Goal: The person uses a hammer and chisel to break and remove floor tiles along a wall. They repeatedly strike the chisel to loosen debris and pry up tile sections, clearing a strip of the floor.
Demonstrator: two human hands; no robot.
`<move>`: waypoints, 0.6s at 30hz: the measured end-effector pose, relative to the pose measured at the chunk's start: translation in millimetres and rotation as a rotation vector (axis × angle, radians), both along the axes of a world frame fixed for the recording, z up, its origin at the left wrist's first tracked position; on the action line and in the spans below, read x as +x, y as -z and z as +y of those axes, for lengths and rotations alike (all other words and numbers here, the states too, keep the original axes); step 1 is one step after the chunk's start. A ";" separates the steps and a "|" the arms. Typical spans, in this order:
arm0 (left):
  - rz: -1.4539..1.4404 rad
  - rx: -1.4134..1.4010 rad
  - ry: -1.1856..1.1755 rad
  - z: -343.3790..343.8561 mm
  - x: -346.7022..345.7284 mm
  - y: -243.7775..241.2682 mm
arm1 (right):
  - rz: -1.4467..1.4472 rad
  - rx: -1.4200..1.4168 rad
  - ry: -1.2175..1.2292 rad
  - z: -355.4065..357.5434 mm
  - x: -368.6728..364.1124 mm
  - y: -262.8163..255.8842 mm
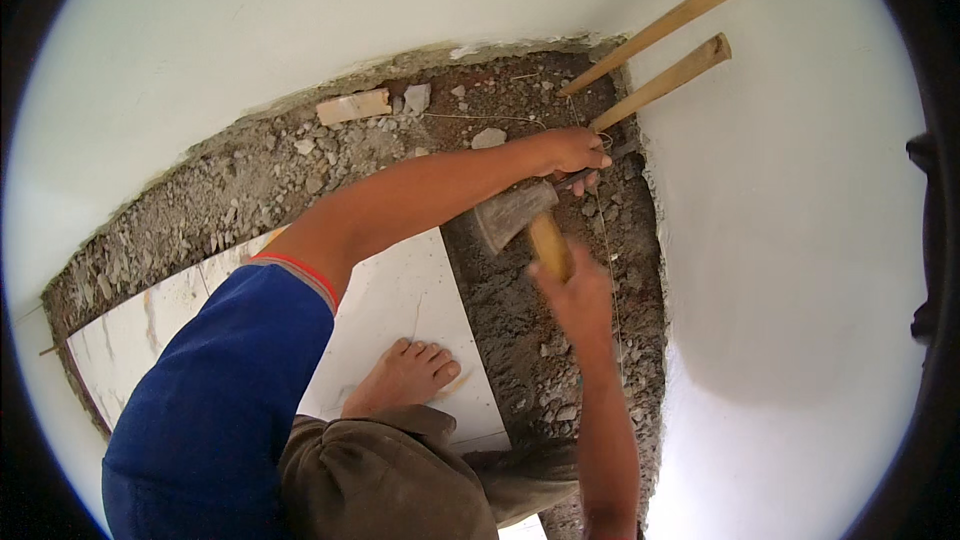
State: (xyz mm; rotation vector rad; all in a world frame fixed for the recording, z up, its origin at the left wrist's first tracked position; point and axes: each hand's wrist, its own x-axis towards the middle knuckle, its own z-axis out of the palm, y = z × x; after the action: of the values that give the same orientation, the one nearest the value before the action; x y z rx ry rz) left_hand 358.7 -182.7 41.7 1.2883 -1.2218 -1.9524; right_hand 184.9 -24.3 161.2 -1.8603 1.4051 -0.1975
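Note:
My left hand [581, 154] grips a dark metal chisel or rod [574, 178], slanted toward the base of the wall at the right. In my right hand [574, 285], somewhat blurred, is the yellowish handle [550, 246] of an axe-shaped hammer or hatchet; its wide grey metal head [516, 214] is at the near end of the rod. A thin string [606, 240] runs over the soil beside both hands. Whether the far tip of the rod touches the wall or the rubble cannot be told.
Two wooden handles [686, 7] [664, 90] lean against the white wall [780, 240] in the corner. Rubble and soil [517, 330] fill the strip along the walls. A wooden or tile piece [354, 106] and stones [489, 138] lie there. My bare foot [409, 375] rests on marbled tiles [442, 292].

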 end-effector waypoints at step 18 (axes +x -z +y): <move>-0.003 -0.011 0.030 -3.7 -6.3 3.6 | -0.012 0.019 -0.309 -12.2 12.3 0.2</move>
State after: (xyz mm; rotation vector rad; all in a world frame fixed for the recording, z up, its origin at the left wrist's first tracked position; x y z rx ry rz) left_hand 352.4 -186.4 38.0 1.2754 -1.2586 -1.9631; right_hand 197.3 -36.5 161.0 -2.0275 1.0886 -0.0403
